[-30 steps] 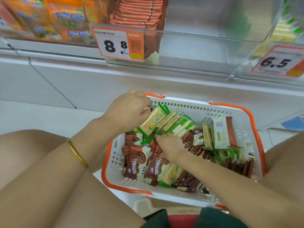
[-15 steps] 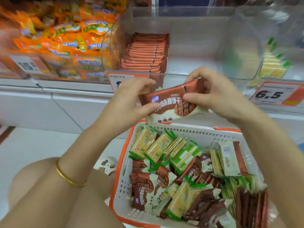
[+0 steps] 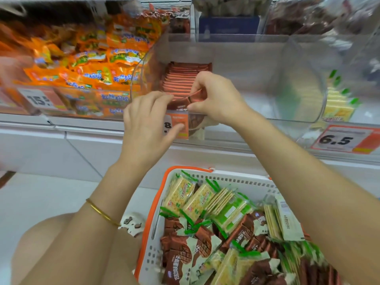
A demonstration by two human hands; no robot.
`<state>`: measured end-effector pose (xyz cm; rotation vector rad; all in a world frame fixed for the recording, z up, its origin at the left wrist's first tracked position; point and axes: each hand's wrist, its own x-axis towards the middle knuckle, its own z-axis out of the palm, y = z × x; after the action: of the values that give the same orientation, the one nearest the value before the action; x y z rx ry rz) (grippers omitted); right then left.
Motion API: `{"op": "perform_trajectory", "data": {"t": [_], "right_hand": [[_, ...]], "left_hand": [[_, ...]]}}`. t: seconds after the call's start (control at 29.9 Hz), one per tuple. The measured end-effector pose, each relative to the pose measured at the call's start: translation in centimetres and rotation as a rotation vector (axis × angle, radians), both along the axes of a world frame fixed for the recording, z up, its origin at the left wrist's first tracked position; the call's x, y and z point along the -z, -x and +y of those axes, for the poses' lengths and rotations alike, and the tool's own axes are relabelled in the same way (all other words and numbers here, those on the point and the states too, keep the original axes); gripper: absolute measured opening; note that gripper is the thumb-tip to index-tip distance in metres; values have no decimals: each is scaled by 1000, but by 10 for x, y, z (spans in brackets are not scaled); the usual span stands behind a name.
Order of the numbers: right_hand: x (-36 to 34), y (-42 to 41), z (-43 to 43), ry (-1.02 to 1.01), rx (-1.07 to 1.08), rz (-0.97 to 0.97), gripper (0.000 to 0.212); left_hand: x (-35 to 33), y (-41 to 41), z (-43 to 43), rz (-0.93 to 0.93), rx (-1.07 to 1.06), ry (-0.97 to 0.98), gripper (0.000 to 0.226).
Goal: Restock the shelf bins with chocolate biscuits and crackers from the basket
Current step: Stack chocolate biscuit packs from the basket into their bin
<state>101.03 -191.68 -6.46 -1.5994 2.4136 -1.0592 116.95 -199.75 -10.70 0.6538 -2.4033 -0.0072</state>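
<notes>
Now chocolate biscuit packet [image 3: 185, 99] up from over basket [image 3: 236, 177] to bin [image 3: 246, 64] lip: right hand [image 3: 213, 97] pinches it, left hand [image 3: 146, 120] fingertips steady it, thumb free. Slotting against stacked row [image 3: 183, 77] likely next.

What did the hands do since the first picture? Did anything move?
Both hands came up out of the basket with one chocolate biscuit pack and carried it up to the clear bin. The right hand pinches it at the front of the brown row. The left hand now only touches its end, with the thumb off it. The basket stayed where it was, still holding many packs.
</notes>
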Motion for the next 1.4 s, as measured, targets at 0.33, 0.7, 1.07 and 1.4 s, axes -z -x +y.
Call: {"op": "perform_trajectory", "data": {"t": [0.33,0.7,1.07,1.4], "right_hand": [[-19,11,8,-372,-33,-229,18],[-21,-3,-12,-578,26,-390,23],[-34,13,29,-321,35,-297,24],[33,14,209,-372,102,-431,21]], "left_hand": [[-3,1,-3,-96,21,78,57],[-10,3,-2,-92,-1,79,54],[-14,11,25,8,57,171,37],[64,60,139,-360,591,157,25]]}}
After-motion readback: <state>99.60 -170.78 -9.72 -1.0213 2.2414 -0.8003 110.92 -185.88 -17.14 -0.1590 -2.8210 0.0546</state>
